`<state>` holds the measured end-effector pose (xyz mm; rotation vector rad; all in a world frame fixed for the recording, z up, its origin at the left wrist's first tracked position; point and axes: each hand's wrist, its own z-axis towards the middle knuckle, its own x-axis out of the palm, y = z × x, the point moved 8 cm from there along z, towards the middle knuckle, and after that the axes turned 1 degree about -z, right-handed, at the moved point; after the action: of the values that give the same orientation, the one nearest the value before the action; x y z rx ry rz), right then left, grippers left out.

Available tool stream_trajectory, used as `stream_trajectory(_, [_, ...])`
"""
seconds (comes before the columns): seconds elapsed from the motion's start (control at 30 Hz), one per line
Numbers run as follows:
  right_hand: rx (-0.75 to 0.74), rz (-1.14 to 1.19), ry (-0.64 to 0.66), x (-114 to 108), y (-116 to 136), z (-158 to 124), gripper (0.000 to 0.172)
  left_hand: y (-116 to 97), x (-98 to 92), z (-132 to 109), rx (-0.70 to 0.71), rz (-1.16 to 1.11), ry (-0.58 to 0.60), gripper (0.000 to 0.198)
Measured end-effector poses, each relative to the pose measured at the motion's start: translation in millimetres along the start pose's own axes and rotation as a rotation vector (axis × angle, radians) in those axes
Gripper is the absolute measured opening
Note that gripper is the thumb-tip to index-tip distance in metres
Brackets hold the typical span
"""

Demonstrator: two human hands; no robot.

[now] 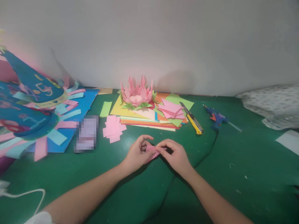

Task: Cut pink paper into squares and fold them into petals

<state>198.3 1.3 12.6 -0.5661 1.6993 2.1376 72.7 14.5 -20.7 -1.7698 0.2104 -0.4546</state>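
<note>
A small pink paper piece (151,151) sits low over the green table (233,174), pinched from both sides. My left hand (137,152) grips its left end with curled fingers. My right hand (174,154) pinches its right end, fingertips meeting those of the left hand. Behind the hands lie a loose pile of pink paper squares (113,128) and a stack of coloured paper sheets (144,116). On that stack stand a pink paper lotus flower (137,92) and several folded pink pieces (171,109).
A yellow utility knife (192,119) lies right of the stack. A blue glue gun (216,117) with a black cord lies further right. Blue and pink paper craft work (35,105) fills the left. A white cable (25,194) runs at the lower left; a patterned cloth bundle (273,104) lies far right.
</note>
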Motion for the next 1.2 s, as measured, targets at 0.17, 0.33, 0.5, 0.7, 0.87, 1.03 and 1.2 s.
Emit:
stream_trajectory(0.17, [0.050, 0.069, 0.018, 2.5, -4.2, -0.6, 0.014, -0.4, -5.6, 0.5, -0.010, -0.077, -0.046, 0.044])
stream_trajectory(0.33, [0.050, 0.095, 0.047, 4.4, -5.6, -1.5, 0.017, -3.0, -8.4, 0.2, -0.006, -0.073, -0.071, 0.043])
stream_trajectory(0.5, [0.048, 0.154, 0.078, 5.6, -5.3, -1.0, 0.018, -1.3, -7.7, 1.8, -0.002, -0.048, -0.053, 0.042])
stream_trajectory(0.7, [0.077, 0.112, 0.069, 7.4, -8.6, -1.0, 0.018, 1.0, -8.8, 3.0, 0.031, 0.168, -0.024, 0.024])
stream_trajectory(0.87, [0.145, 0.301, 0.050, 6.4, -14.1, -0.6, 0.025, -0.1, -13.8, 4.7, -0.015, 0.015, -0.082, 0.022])
stream_trajectory(1.03, [0.118, 0.392, 0.050, 6.1, -11.2, -1.7, 0.021, 0.3, -14.3, 4.5, -0.097, -0.344, -0.141, 0.035])
stream_trajectory(1.2, [-0.020, 0.319, 0.111, 14.0, 1.4, -6.5, 0.033, -3.4, -14.2, 4.1, -0.048, -0.412, -0.150, 0.033])
